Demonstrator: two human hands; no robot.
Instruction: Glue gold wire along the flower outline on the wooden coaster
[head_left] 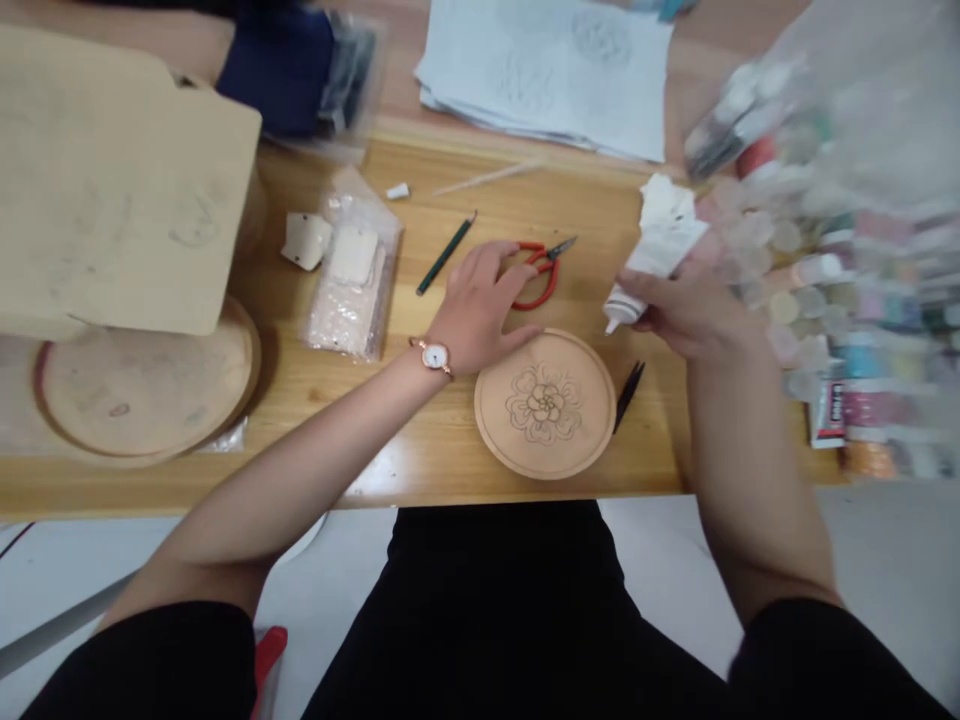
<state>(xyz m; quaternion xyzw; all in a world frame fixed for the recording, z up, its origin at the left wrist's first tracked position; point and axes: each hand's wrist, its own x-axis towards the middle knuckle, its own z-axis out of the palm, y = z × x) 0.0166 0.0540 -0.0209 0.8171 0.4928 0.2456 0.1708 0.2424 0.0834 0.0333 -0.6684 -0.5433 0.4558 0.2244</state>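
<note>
A round wooden plate [546,455] with a dark flower drawing lies near the table's front edge. My left hand [486,305] is over the plate's upper left rim, palm down, fingers apart, its fingertips near the red-handled pliers [553,272]. It holds nothing. To the right, my right hand [684,300] is wrapped round a white tube [660,235], its nozzle pointing down and left, above and right of the plate. Black tweezers [628,398] lie beside the plate's right rim. A dark green pencil [445,254] rests left of the pliers.
A plastic packet [351,290] and a small white cap [398,191] lie left of the pencil. Printed sheets [547,75] are at the back. Many bottles and bags [855,300] crowd the right. A large board [120,180] stands over a round wooden tray [150,390] at left.
</note>
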